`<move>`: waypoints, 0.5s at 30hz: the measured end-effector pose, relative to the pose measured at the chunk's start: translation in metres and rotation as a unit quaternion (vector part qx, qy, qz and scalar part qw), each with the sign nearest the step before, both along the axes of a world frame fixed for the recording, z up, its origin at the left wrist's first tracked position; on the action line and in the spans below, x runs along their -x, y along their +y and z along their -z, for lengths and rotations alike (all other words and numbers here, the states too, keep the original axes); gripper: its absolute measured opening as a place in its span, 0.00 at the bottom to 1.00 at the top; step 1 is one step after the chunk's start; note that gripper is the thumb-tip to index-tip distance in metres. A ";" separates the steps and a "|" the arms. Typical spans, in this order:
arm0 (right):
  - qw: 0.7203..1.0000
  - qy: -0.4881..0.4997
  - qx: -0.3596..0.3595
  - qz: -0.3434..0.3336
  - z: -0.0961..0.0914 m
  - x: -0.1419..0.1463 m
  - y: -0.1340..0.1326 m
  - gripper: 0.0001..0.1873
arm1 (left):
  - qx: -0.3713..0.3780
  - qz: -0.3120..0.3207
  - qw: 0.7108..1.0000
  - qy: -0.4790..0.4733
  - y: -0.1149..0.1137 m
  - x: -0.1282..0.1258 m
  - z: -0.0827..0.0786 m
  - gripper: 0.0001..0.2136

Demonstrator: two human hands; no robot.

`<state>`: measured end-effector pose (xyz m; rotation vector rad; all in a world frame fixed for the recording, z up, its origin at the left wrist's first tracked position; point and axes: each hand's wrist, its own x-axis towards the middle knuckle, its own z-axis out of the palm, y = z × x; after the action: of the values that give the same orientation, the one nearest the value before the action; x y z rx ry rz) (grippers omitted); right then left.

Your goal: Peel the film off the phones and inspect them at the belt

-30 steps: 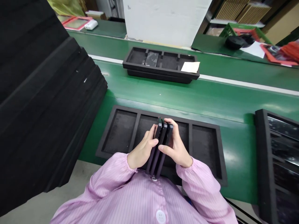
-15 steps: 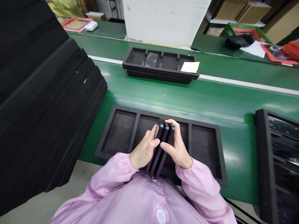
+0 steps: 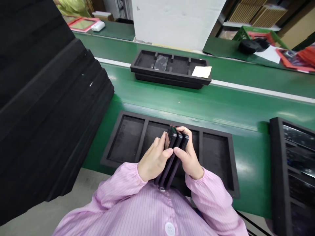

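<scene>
Several dark, slim phone-like devices [image 3: 173, 157] stand on edge side by side between my hands, close to my chest. My left hand [image 3: 155, 156] presses flat along their left side, its thumb on the near edge. From the right, my right hand [image 3: 188, 153] wraps round the stack, fingers over the far end and thumb on the near edge. Small red marks show at the top ends. Beneath lies a black foam tray [image 3: 145, 139] split into compartments; my hands and the devices hide its middle.
A tall stack of black foam trays [image 3: 49, 108] leans at the left. A filled tray [image 3: 279, 164] stands at the right. Further off, on the green bench, sits a smaller black tray [image 3: 169, 77] holding one device and a paper slip [image 3: 201, 71]. Behind it rises a white panel [image 3: 174, 23].
My hands and the devices have shifted slightly to the right. The grip on the stack looks much the same.
</scene>
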<state>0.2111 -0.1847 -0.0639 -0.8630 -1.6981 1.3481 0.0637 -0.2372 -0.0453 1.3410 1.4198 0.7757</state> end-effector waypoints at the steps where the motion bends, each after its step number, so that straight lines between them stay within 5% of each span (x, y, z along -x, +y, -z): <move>1: 1.000 -0.004 -0.005 0.001 0.000 0.000 0.000 0.26 | 0.001 -0.001 1.000 0.001 0.000 0.000 -0.001 0.31; 5: 1.000 0.002 0.001 -0.002 -0.001 0.000 0.001 0.25 | -0.002 -0.003 1.000 0.007 0.000 0.000 -0.002 0.29; 15: 0.993 0.071 0.085 -0.046 0.000 -0.007 0.000 0.32 | 0.015 -0.001 0.999 0.051 -0.003 -0.004 -0.004 0.42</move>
<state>0.2178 -0.1848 -0.0636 -0.7706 -1.5468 1.5954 0.0680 -0.2403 -0.0410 1.3718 1.5083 0.6926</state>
